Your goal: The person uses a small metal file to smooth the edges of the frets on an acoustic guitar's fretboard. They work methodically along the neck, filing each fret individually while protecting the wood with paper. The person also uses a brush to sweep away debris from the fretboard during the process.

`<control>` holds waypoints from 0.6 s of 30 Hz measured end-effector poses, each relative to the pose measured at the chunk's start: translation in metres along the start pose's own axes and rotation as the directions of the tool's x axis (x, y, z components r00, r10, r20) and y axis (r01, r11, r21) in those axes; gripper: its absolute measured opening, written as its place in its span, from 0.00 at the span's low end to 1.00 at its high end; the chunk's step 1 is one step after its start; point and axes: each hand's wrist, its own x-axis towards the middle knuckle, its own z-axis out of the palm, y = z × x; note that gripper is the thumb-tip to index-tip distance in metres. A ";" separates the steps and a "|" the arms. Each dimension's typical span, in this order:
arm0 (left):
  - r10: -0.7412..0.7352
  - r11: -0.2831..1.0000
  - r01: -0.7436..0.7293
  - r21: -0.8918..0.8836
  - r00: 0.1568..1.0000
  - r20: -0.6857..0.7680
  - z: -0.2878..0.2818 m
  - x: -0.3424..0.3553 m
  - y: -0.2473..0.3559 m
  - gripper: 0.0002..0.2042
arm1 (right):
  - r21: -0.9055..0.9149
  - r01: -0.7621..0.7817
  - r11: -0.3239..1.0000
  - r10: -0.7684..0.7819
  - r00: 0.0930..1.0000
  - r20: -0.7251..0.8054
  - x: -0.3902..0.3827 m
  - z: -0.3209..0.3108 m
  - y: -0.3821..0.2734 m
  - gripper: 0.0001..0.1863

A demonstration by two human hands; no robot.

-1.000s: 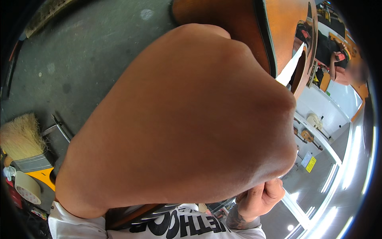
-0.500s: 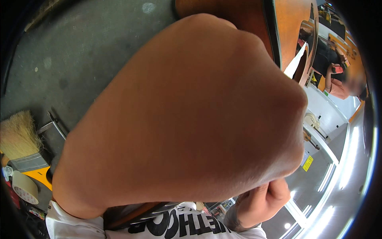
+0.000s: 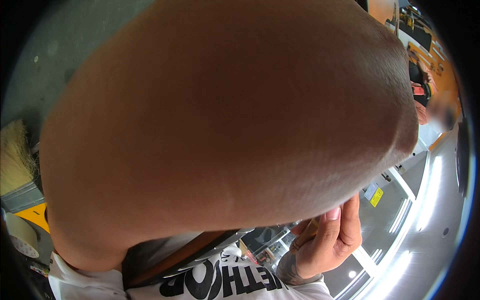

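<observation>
My left arm comes from the white sleeve (image 3: 82, 280) at the lower left and fills most of the picture, very close. My left hand (image 3: 345, 100) is at its far right end; its fingers are hidden behind it. Below its edge is my right hand (image 3: 325, 242), with a tattooed wrist. Its thumb and fingers are bent together in a pinch around something small that I cannot make out, partly covered by my left arm. A brown wooden instrument body with a black edge (image 3: 192, 255) lies against my white shirt (image 3: 250, 285).
At left, a wide bristle brush (image 3: 16, 157) lies by a yellow object (image 3: 34, 216) and a tape roll (image 3: 22, 237) on the grey surface (image 3: 60, 65). At upper right another person's hand holds a red tool (image 3: 421, 90). Bright ceiling lights (image 3: 430, 190) show at right.
My left arm has come closer and shifted up and right, covering most of the brown wooden instrument at the top. My right hand has risen slightly, and its thumb shows more.
</observation>
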 end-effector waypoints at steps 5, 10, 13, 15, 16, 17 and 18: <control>0.030 0.999 -0.030 -0.031 0.999 0.018 0.003 0.004 -0.002 0.28 | -0.066 0.075 0.995 -0.072 0.996 0.046 -0.005 -0.007 0.016 0.22; 0.041 0.998 -0.040 -0.046 0.999 0.023 0.000 0.006 -0.002 0.28 | -0.125 0.107 0.986 -0.105 0.994 0.026 -0.005 -0.004 0.015 0.21; 0.038 0.998 -0.037 -0.045 0.999 0.027 0.000 0.003 -0.004 0.29 | -0.182 0.152 0.972 -0.147 0.988 0.038 -0.002 -0.001 0.012 0.20; 0.036 0.999 -0.035 -0.034 0.999 0.028 0.000 0.001 -0.004 0.29 | -0.161 0.139 0.977 -0.136 0.990 0.026 0.003 0.004 0.009 0.20; 0.033 0.999 -0.032 -0.031 0.999 0.026 -0.001 -0.001 -0.005 0.29 | -0.129 0.110 0.986 -0.109 0.994 0.013 0.005 0.008 0.007 0.21; 0.028 0.999 -0.027 -0.027 0.999 0.026 -0.002 -0.003 -0.005 0.29 | -0.095 0.083 0.992 -0.083 0.997 0.002 0.009 0.012 0.003 0.21; 0.025 1.000 -0.024 -0.017 0.999 0.024 -0.003 -0.005 -0.004 0.29 | 0.055 -0.011 0.998 0.011 1.000 -0.005 0.014 0.015 -0.003 0.22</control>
